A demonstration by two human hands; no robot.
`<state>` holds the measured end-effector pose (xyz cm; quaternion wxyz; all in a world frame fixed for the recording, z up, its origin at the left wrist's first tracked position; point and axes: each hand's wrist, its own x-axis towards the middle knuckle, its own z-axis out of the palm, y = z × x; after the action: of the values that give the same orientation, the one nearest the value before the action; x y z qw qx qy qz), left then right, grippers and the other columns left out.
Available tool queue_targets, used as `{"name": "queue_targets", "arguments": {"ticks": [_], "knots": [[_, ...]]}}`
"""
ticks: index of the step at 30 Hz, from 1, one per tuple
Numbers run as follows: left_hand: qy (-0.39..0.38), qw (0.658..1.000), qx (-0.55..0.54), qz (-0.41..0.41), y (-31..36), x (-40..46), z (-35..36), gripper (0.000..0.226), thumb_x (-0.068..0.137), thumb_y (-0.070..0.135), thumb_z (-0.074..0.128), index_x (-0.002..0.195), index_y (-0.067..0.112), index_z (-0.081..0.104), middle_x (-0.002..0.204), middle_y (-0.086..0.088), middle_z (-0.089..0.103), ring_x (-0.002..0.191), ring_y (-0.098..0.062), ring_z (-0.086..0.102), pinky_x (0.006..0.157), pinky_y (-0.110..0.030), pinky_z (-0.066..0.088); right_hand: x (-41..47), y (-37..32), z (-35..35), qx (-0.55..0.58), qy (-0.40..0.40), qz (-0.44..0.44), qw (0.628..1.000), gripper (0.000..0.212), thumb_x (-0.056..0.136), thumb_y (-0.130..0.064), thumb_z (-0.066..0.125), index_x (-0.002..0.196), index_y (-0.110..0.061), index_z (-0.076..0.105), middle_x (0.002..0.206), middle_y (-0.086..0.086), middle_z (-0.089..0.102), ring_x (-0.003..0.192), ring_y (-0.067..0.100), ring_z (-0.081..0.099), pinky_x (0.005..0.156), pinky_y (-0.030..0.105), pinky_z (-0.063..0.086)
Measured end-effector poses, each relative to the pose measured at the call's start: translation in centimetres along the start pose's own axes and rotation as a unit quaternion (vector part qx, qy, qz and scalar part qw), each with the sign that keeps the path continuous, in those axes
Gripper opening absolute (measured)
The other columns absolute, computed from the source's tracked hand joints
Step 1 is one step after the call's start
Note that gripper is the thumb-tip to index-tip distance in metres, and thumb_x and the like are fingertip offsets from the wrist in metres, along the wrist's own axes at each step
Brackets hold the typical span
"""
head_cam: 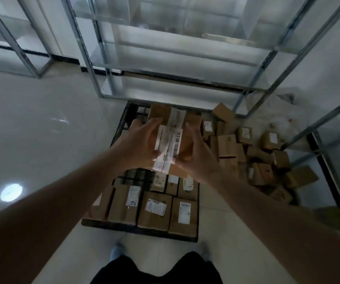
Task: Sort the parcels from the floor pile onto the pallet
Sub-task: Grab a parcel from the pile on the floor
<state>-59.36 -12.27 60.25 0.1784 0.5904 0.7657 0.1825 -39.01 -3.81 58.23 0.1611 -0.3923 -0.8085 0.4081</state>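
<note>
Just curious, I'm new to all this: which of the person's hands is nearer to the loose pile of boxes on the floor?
Right. The right hand grips the held parcel on the side facing the floor pile; the left hand grips its far side.

Brown cardboard parcels [154,210] carry white barcode-striped labels [169,144], resting on a black grid pallet [124,124] at twelve o'clock over pale glossy floor [31,130].

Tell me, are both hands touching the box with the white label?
Touching. The head view shows the left hand pressed on the left side of the cardboard box and the right hand on its right side, holding it above the pallet.
</note>
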Motion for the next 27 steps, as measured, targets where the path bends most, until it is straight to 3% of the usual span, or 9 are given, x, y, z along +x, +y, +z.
{"name": "queue_targets", "arguments": {"ticks": [2,5,8,11,14,17,20,24,27], "knots": [[-0.026,1.0,-0.014,-0.003,-2.4,0.0,0.0,0.101,0.081,0.034,0.085,0.16,0.037,0.022,0.143,-0.014,0.041,0.116,-0.029,0.056,0.083,-0.029,0.048,0.3,-0.4,3.1,0.005,0.012,0.02,1.0,0.11,0.083,-0.018,0.088,0.163,-0.03,0.013,0.131,-0.014,0.047,0.106,-0.021,0.052,0.084,0.006,0.049],[-0.02,0.999,-0.038,-0.025,-4.9,0.9,0.7,0.088,0.09,0.029,0.075,0.16,0.039,0.022,0.142,-0.014,0.043,0.104,-0.023,0.055,0.072,-0.024,0.047,0.9,-0.3,6.1,0.032,0.017,0.083,0.996,0.115,0.085,-0.024,0.086,0.162,-0.045,0.003,0.155,0.003,0.038,0.136,0.014,0.043,0.112,0.046,0.047],[0.006,0.994,-0.092,-0.057,-6.6,3.1,2.0,0.081,0.094,0.03,0.066,0.16,0.041,0.02,0.142,-0.013,0.045,0.097,-0.02,0.054,0.059,-0.019,0.04,2.4,0.9,8.0,0.066,0.017,0.114,0.991,0.109,0.091,-0.019,0.079,0.158,-0.056,0.002,0.157,0.0,0.031,0.145,0.023,0.037,0.116,0.061,0.041],[0.034,0.986,-0.144,-0.082,-8.6,5.6,4.4,0.074,0.087,0.044,0.059,0.155,0.042,0.028,0.136,-0.005,0.052,0.103,-0.021,0.059,0.065,-0.024,0.044,4.7,3.5,10.0,0.078,0.017,0.127,0.989,0.109,0.092,-0.013,0.078,0.158,-0.06,0.004,0.162,-0.005,0.026,0.148,0.02,0.033,0.118,0.058,0.039],[0.036,0.968,-0.188,-0.16,-12.3,8.6,8.7,0.05,0.093,0.046,0.057,0.141,0.033,0.047,0.132,-0.003,0.057,0.107,-0.02,0.061,0.079,-0.036,0.052,8.0,8.4,13.2,0.088,0.002,0.124,0.988,0.108,0.094,-0.012,0.077,0.159,-0.058,0.006,0.16,-0.011,0.027,0.136,-0.004,0.032,0.114,0.035,0.038],[0.006,0.937,-0.249,-0.244,-17.3,11.9,14.2,0.034,0.098,0.039,0.051,0.126,0.022,0.058,0.124,-0.007,0.062,0.1,-0.026,0.068,0.08,-0.045,0.06,11.3,13.7,17.9,0.145,-0.014,0.134,0.98,0.085,0.105,-0.014,0.062,0.163,-0.051,0.012,0.158,-0.011,0.025,0.112,-0.032,0.042,0.093,0.009,0.045],[-0.002,0.915,-0.287,-0.283,-22.0,14.7,20.3,0.033,0.096,0.031,0.056,0.128,0.027,0.059,0.108,0.004,0.069,0.092,-0.019,0.071,0.065,-0.032,0.054,14.0,18.9,23.2,0.179,-0.008,0.17,0.969,0.069,0.111,-0.016,0.045,0.163,-0.051,0.017,0.155,-0.016,0.023,0.116,-0.033,0.039,0.109,0.024,0.039],[-0.014,0.896,-0.314,-0.313,-28.0,16.6,28.1,0.037,0.1,0.03,0.06,0.135,0.036,0.053,0.106,0.009,0.067,0.087,-0.012,0.068,0.063,-0.029,0.049,16.6,24.9,30.1,0.197,-0.02,0.212,0.957,0.071,0.108,-0.019,0.047,0.16,-0.057,0.017,0.169,-0.01,0.022,0.153,0.009,0.025,0.129,0.05,0.022],[-0.042,0.874,-0.345,-0.339,-32.3,17.1,32.6,0.045,0.101,0.022,0.058,0.14,0.041,0.048,0.113,0.008,0.066,0.093,-0.015,0.068,0.071,-0.037,0.054,17.8,28.8,34.7,0.219,-0.013,0.242,0.945,0.07,0.109,-0.022,0.049,0.159,-0.059,0.016,0.172,-0.012,0.018,0.157,0.014,0.019,0.129,0.054,0.019]]}}
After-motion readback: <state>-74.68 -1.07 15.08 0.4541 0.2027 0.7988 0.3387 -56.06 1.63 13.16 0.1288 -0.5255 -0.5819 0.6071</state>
